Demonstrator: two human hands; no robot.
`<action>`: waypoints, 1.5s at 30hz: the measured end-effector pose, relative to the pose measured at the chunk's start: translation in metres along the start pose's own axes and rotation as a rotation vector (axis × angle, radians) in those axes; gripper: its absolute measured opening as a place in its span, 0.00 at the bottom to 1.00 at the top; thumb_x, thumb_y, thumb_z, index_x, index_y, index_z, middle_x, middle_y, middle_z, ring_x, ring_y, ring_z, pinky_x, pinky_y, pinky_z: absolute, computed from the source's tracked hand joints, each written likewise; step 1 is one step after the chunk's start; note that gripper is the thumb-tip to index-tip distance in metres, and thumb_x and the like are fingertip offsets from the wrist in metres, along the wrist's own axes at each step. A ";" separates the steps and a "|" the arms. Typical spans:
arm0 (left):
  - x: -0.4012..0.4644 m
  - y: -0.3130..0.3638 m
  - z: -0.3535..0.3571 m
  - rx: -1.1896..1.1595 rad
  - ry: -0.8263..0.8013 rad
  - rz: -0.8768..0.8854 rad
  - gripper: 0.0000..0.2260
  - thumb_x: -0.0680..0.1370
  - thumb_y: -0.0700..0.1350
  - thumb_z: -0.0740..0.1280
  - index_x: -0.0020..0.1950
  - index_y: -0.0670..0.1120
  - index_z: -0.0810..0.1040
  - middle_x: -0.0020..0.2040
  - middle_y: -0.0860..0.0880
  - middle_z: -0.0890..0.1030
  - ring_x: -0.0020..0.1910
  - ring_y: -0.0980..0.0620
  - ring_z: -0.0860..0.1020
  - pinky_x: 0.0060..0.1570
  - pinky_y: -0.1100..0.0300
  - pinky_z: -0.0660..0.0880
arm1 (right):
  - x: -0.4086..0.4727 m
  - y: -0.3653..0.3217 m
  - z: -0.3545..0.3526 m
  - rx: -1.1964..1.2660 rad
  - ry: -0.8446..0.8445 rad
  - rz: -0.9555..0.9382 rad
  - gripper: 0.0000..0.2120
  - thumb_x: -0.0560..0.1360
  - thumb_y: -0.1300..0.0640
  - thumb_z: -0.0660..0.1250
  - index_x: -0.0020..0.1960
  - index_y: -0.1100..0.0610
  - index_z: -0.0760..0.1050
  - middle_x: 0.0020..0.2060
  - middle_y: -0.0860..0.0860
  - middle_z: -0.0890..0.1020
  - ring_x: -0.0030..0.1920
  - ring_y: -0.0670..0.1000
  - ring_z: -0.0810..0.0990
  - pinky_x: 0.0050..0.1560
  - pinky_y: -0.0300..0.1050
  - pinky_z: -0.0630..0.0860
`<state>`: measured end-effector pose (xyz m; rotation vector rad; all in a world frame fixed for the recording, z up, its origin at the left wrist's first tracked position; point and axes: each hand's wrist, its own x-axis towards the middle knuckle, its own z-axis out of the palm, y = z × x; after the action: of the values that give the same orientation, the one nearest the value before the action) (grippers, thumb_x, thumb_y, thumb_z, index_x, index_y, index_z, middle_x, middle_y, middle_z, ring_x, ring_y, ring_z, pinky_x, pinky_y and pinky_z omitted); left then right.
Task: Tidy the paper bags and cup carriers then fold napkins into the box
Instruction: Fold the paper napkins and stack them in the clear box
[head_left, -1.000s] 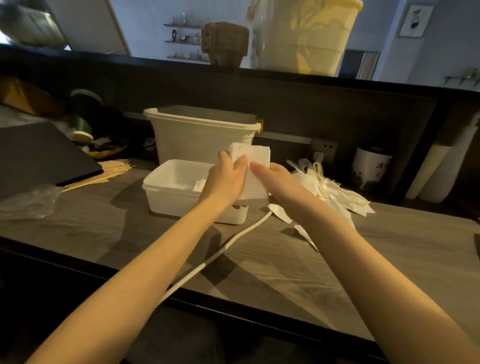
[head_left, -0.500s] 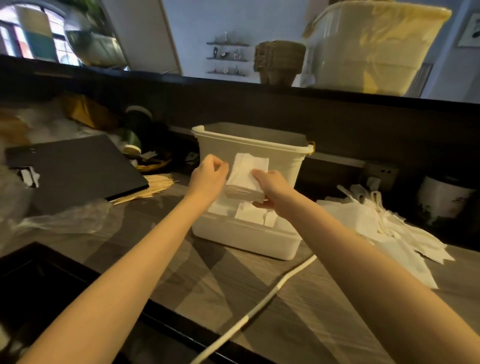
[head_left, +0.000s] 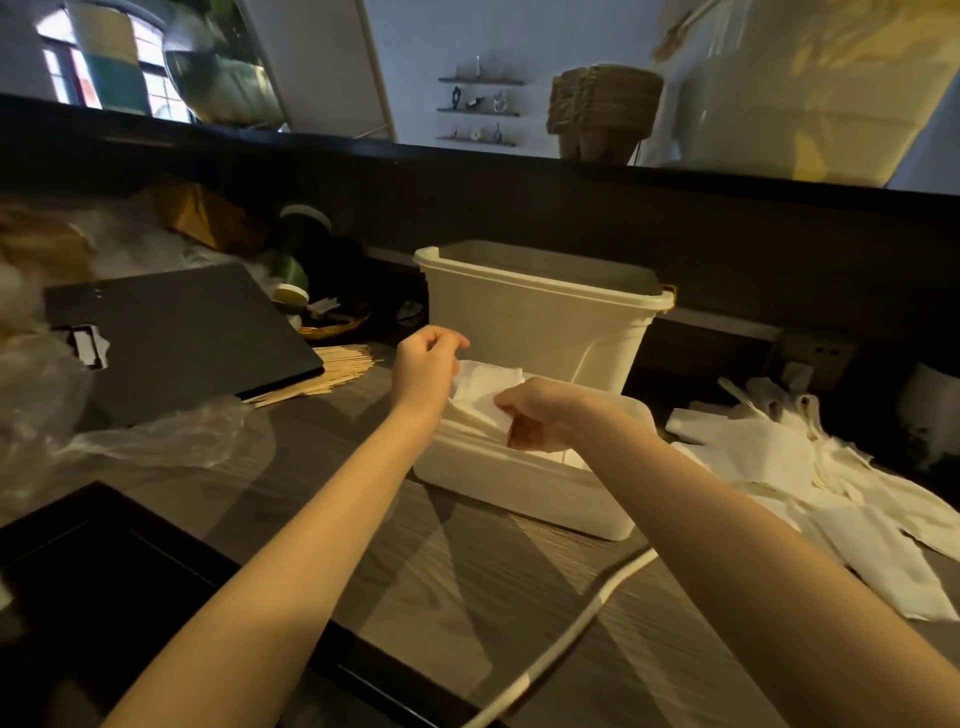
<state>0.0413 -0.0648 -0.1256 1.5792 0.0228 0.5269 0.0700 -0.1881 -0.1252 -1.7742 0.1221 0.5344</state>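
Observation:
A low white box (head_left: 519, 483) stands on the wooden counter in front of me. My right hand (head_left: 550, 410) pinches a folded white napkin (head_left: 485, 387) and holds it inside the box's left end. My left hand (head_left: 423, 364) hovers just left of the napkin with its fingers curled, holding nothing that I can see. A loose heap of white napkins (head_left: 810, 467) lies on the counter to the right. Brown cup carriers (head_left: 602, 111) sit stacked on the upper ledge.
A taller white bin (head_left: 540, 317) stands right behind the box. A black clipboard (head_left: 176, 332) and wooden stirrers (head_left: 332, 366) lie at the left, with clear plastic (head_left: 156, 436) nearby. A white cable (head_left: 587, 618) runs across the counter. A large pale tub (head_left: 810, 88) is on the ledge.
Both hands came down from in front of the bin to the low box. The napkin went with my right hand into the box; my left hand let go of it.

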 end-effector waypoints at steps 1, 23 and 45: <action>0.000 0.000 0.001 -0.004 0.001 -0.002 0.11 0.79 0.40 0.58 0.38 0.48 0.74 0.26 0.50 0.66 0.21 0.59 0.63 0.21 0.69 0.60 | 0.004 0.001 0.000 0.016 -0.011 0.024 0.05 0.81 0.63 0.54 0.50 0.61 0.68 0.37 0.54 0.72 0.36 0.49 0.73 0.34 0.42 0.74; -0.004 -0.002 -0.004 0.030 -0.090 0.022 0.10 0.80 0.41 0.57 0.42 0.48 0.74 0.30 0.50 0.68 0.27 0.57 0.65 0.25 0.68 0.61 | 0.001 -0.014 -0.015 -0.241 -0.124 0.028 0.19 0.81 0.65 0.56 0.69 0.71 0.60 0.44 0.63 0.80 0.40 0.55 0.82 0.40 0.46 0.81; -0.021 0.028 0.038 0.204 -0.409 0.012 0.10 0.80 0.42 0.57 0.42 0.48 0.75 0.31 0.49 0.73 0.28 0.55 0.68 0.26 0.64 0.63 | -0.068 -0.012 -0.072 -0.517 0.220 -0.315 0.14 0.81 0.52 0.58 0.61 0.57 0.74 0.48 0.50 0.81 0.41 0.46 0.79 0.40 0.38 0.75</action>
<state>0.0274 -0.1097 -0.1054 1.8628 -0.2496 0.2068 0.0351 -0.2652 -0.0736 -2.3007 -0.1578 0.1424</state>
